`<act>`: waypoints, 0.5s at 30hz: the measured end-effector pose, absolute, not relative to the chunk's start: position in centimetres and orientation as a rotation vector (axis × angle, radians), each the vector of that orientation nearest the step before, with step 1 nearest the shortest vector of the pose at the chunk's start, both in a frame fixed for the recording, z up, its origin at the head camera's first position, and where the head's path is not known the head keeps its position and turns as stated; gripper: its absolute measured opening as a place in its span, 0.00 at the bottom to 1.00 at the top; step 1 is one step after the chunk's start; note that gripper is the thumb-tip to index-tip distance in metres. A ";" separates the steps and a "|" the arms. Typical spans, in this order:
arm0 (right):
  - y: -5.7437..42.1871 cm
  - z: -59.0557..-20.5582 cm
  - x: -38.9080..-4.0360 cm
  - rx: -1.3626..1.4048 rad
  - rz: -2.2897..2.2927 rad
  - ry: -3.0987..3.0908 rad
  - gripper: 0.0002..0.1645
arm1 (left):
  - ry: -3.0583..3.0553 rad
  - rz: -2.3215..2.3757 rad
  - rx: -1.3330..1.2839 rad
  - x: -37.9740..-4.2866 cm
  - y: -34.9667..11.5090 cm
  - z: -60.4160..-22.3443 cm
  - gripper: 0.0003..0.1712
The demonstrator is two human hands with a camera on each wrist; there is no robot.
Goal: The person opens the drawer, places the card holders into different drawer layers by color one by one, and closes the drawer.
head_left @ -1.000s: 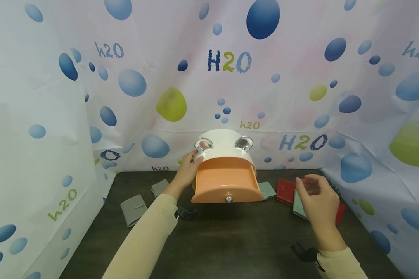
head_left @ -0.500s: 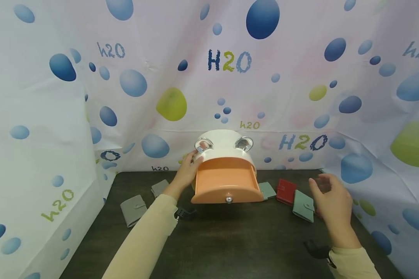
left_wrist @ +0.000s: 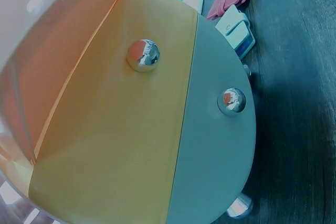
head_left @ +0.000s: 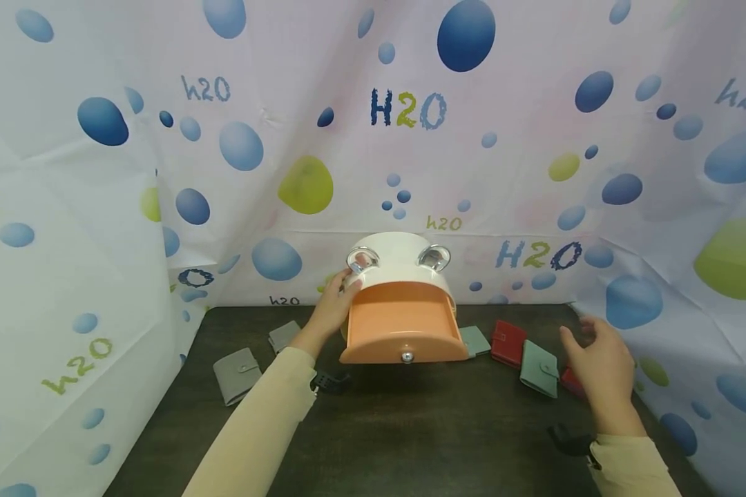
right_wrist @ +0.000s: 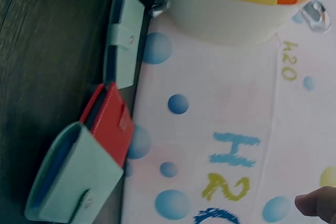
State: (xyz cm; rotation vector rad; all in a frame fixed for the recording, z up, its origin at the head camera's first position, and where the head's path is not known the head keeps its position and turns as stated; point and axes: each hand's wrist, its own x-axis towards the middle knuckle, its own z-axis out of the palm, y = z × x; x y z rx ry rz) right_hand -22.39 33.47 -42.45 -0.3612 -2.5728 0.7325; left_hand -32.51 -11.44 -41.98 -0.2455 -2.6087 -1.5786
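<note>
A white drawer box (head_left: 398, 257) with two shiny ear-shaped pieces stands at the back middle, its orange top drawer (head_left: 404, 345) pulled out. My left hand (head_left: 331, 307) holds the box's left side, thumb at the front edge; the other fingers are partly hidden. Over the right of the table hovers my right hand (head_left: 603, 362), holding nothing, fingers loosely bent. It partly covers a red wallet (head_left: 573, 382). Just left of that lies a green snap wallet (head_left: 539, 369), then another red wallet (head_left: 508, 342). Only a fingertip (right_wrist: 317, 204) shows in the right wrist view.
Another green wallet (head_left: 474, 341) lies right of the box. Two grey wallets (head_left: 237, 375) are on the dark table (head_left: 410, 428) at left, one near my left wrist. Below the orange drawer sit a yellow drawer (left_wrist: 115, 129) and a green drawer (left_wrist: 215, 145). A printed cloth backs the table.
My right hand has moved right, away from the drawer, uncovering the green snap wallet and part of the red one. The left hand and the box stay as they were.
</note>
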 end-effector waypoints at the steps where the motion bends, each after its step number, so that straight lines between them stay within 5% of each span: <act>1: 33.7 -42.6 -22.6 -0.373 0.735 -2.580 0.34 | -2.608 -1.580 -0.244 -32.5 -11.4 -41.9 0.42; 15: 36.4 -44.8 -24.6 -0.542 0.756 -2.652 0.39 | -2.618 -1.559 -0.213 -32.7 -11.2 -41.8 0.41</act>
